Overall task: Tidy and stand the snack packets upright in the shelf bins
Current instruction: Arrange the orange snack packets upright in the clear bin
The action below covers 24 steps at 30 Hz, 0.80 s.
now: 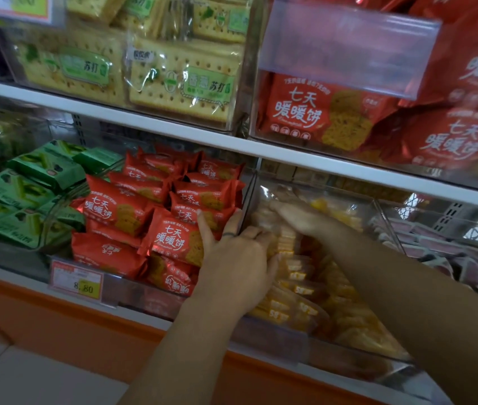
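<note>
Yellow snack packets [305, 290] fill a clear bin [354, 343] on the lower shelf, standing in leaning rows. My left hand [233, 258] straddles the clear divider [248, 197] between this bin and the red one. Its thumb and forefinger lie spread over the red packets [170, 238], while its other fingers curl down onto the front yellow packets. My right hand [299, 214] reaches deeper into the same bin, lying flat on the back packets with fingers pointing left. Blur and the bin wall hide its fingertips.
Green packets [24, 200] lie in the bin at the left, pinkish packets [451, 252] in the bin at the right. A price tag [75, 280] hangs on the shelf front. The shelf above [173, 124] carries cracker packs and larger red bags.
</note>
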Tool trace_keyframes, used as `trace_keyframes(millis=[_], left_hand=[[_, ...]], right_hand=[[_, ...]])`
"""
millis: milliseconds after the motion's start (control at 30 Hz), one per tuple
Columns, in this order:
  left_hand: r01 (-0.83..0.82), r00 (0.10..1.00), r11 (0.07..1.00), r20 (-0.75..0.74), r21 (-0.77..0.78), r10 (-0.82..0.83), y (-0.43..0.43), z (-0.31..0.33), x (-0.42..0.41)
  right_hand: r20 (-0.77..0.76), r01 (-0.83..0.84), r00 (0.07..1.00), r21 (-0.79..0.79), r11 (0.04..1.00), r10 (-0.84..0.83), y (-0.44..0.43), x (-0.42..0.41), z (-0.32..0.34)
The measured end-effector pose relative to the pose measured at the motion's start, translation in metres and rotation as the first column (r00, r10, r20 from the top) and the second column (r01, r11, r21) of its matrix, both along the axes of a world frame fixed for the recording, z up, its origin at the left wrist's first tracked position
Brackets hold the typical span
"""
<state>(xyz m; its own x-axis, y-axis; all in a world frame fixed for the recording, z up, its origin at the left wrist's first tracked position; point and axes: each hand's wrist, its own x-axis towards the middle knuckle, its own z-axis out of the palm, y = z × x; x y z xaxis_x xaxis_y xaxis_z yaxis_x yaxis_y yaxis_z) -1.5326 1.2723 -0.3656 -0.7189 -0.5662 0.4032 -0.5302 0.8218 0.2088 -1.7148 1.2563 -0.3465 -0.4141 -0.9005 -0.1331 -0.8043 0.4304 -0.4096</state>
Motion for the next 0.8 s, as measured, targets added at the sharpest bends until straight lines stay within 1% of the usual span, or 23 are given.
trace_keyframes(millis=[33, 133, 200, 267, 333, 400, 467, 533, 567, 600, 633, 667, 733, 800], left_hand=[[-0.005, 1.000, 1.000, 0.003, 0.005, 0.005, 0.000, 0.001, 0.000], [-0.013, 0.998, 1.000, 0.058, 0.024, 0.012, 0.001, 0.003, -0.001], [-0.007, 0.996, 0.999, 0.085, 0.045, 0.003, 0.001, 0.004, -0.001], [0.003, 0.998, 0.998, 0.066, 0.063, -0.007, 0.001, 0.004, 0.000], [-0.007, 0.996, 0.997, 0.088, 0.073, 0.001, 0.002, 0.005, 0.001], [-0.014, 0.995, 0.996, 0.098, 0.085, 0.005, 0.003, 0.006, 0.002], [-0.004, 0.995, 0.996, 0.095, 0.085, -0.004, 0.005, 0.009, 0.003], [0.043, 0.998, 0.998, 0.039, 0.052, -0.045, 0.009, 0.014, 0.001], [0.087, 0.996, 0.994, -0.035, 0.064, -0.085, 0.013, 0.017, -0.002], [0.147, 0.983, 0.983, -0.127, 0.109, -0.133, 0.020, 0.021, -0.007], [0.207, 0.964, 0.958, -0.210, 0.197, -0.165, 0.029, 0.026, -0.016], [0.254, 0.950, 0.919, -0.254, 0.301, -0.179, 0.038, 0.032, -0.026], [0.249, 0.963, 0.849, -0.212, 0.465, -0.166, 0.052, 0.038, -0.054], [0.186, 0.983, 0.792, -0.119, 0.582, -0.143, 0.055, 0.039, -0.088]], right_hand=[[0.000, -0.010, 1.000, -0.008, 1.000, 0.010, 0.004, 0.000, 0.002], [0.029, -0.024, 0.999, -0.181, 0.983, 0.030, 0.024, 0.005, 0.002], [-0.068, -0.097, 0.994, -0.256, 0.962, 0.082, 0.046, 0.009, 0.005], [-0.160, -0.149, 0.981, -0.265, 0.953, 0.109, 0.069, 0.002, 0.014], [-0.220, -0.124, 0.973, -0.279, 0.952, 0.062, 0.093, -0.014, 0.023], [-0.267, -0.040, 0.962, -0.312, 0.949, -0.047, 0.116, -0.030, 0.028], [-0.258, 0.020, 0.960, -0.325, 0.946, -0.109, 0.135, -0.040, 0.025], [-0.264, 0.024, 0.957, -0.334, 0.942, -0.118, 0.151, -0.041, 0.019], [-0.257, 0.022, 0.959, -0.351, 0.936, -0.119, 0.159, -0.041, 0.016], [-0.219, 0.041, 0.967, -0.379, 0.925, -0.133, 0.165, -0.041, 0.015], [-0.165, 0.070, 0.975, -0.408, 0.910, -0.149, 0.169, -0.042, 0.014], [-0.113, 0.099, 0.980, -0.425, 0.900, -0.162, 0.173, -0.043, 0.013], [-0.049, 0.137, 0.983, -0.439, 0.888, -0.176, 0.178, -0.048, 0.008], [-0.003, 0.150, 0.985, -0.465, 0.873, -0.171, 0.179, -0.053, 0.004]])
